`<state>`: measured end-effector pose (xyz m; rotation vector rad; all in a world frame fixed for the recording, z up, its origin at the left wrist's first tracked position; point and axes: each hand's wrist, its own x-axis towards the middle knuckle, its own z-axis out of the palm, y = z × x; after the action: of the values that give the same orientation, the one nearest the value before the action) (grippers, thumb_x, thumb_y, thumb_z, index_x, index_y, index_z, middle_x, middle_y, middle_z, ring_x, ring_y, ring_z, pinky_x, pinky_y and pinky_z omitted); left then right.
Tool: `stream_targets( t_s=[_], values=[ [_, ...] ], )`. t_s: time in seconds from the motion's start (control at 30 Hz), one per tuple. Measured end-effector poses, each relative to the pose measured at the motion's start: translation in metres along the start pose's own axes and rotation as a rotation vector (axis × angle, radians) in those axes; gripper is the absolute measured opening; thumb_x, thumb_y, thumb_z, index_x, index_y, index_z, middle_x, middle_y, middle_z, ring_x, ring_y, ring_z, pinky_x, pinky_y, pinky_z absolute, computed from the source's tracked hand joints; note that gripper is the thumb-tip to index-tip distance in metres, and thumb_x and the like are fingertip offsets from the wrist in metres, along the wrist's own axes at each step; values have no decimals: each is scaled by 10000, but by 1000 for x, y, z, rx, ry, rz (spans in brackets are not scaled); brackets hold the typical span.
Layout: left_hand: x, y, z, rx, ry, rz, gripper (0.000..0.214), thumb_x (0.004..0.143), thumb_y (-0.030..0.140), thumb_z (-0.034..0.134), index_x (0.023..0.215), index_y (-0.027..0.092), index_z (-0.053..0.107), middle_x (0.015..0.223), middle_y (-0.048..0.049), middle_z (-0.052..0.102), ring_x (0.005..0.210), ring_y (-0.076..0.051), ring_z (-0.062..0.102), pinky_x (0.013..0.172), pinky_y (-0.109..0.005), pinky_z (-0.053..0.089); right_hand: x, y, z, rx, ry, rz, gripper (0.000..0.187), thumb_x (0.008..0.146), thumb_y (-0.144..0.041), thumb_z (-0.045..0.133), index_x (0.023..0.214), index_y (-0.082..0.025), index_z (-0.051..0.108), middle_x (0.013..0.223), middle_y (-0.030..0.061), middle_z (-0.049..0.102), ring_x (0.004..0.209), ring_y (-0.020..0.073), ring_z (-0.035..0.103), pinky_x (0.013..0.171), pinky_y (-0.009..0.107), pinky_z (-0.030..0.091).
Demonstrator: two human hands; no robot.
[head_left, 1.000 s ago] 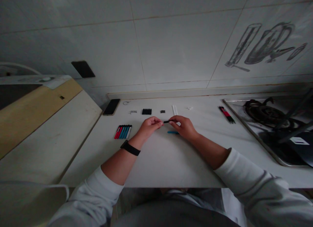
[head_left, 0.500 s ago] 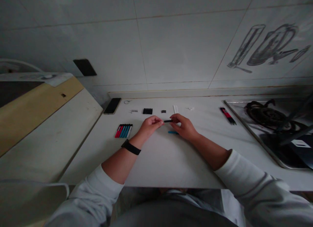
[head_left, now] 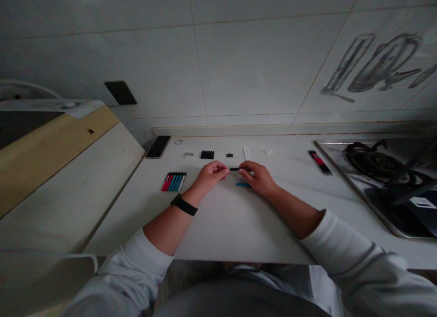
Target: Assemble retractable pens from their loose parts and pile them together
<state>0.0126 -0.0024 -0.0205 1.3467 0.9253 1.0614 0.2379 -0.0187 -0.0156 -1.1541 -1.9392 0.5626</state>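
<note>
Between the fingertips of both hands is a short black pen part (head_left: 234, 169), perhaps a grip sleeve. My left hand (head_left: 210, 175) pinches its left end, a dark watch strap on the wrist. At the other end, my right hand (head_left: 257, 177) is closed on it, and the fingers cover much of that side. Just below the right fingers a blue pen barrel (head_left: 242, 184) lies on the counter, partly hidden by the hand. Behind the hands sit a row of black grips (head_left: 207, 154), small dark pieces (head_left: 230, 155) and thin white refills (head_left: 246, 153).
Red, blue and white pen barrels (head_left: 174, 182) lie to the left. Small springs (head_left: 188, 154), tiny white parts (head_left: 268, 152) and a phone (head_left: 158, 147) are along the back. Red-and-black pens (head_left: 320, 163) lie beside the gas stove (head_left: 372, 189). A cabinet box (head_left: 112, 171) borders the left.
Slightly less of the black pen part shows between my fingers. Both hands stay almost in place, and the whole view has shifted a little.
</note>
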Motion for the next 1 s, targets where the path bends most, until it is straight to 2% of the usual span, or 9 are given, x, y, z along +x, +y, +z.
stream_targets(
  t_s=[0.1, 0.23, 0.37, 0.53, 0.77, 0.87, 1.0],
  values=[
    [0, 0, 0, -7, 2, -4, 242, 758, 327, 798, 860, 157, 658, 796, -20, 695, 708, -123, 623, 722, -273, 510, 0, 1, 1, 22, 12, -22, 196, 916, -340, 660, 1072, -222, 660, 948, 52, 726, 858, 187, 691, 810, 315, 550],
    [1, -1, 0, -17, 3, -10, 242, 760, 326, 797, 864, 160, 655, 797, -18, 695, 710, -123, 626, 722, -272, 512, 0, 2, 2, -3, -20, -25, 145, 965, -347, 592, 994, -228, 668, 913, 49, 725, 830, 185, 681, 781, 316, 539],
    [1, -1, 0, -21, 4, -23, 248, 758, 332, 802, 860, 161, 654, 804, -21, 700, 707, -123, 629, 724, -274, 518, 0, 3, 1, 14, -3, -29, 176, 931, -331, 636, 1072, -228, 661, 945, 52, 724, 853, 190, 686, 805, 324, 548],
    [1, -2, -1, -8, -2, -12, 241, 760, 328, 803, 859, 159, 663, 805, -27, 710, 725, -129, 637, 742, -280, 525, 1, 2, 0, -26, -23, -54, 136, 958, -313, 594, 1019, -225, 677, 927, 50, 724, 839, 183, 676, 783, 308, 533],
    [1, -2, -1, -4, -9, -15, 258, 764, 343, 802, 861, 158, 650, 820, -36, 719, 759, -138, 663, 783, -296, 533, 0, 5, 0, -22, 0, -53, 156, 936, -305, 624, 1053, -220, 683, 959, 55, 730, 852, 189, 680, 797, 314, 531],
    [0, -1, -2, 53, -17, 6, 252, 762, 341, 803, 862, 158, 661, 849, -48, 730, 786, -150, 675, 794, -304, 533, 1, 5, -1, -35, -19, -68, 170, 973, -343, 585, 1013, -220, 696, 960, 60, 734, 857, 193, 674, 800, 318, 523],
    [-3, 3, -1, 250, -25, 118, 185, 825, 335, 753, 869, 171, 679, 855, -45, 726, 799, -163, 671, 795, -311, 536, 3, 6, -3, -101, -58, -73, 281, 1017, -407, 517, 933, -220, 709, 887, 63, 726, 813, 197, 660, 768, 322, 507]
  ],
)
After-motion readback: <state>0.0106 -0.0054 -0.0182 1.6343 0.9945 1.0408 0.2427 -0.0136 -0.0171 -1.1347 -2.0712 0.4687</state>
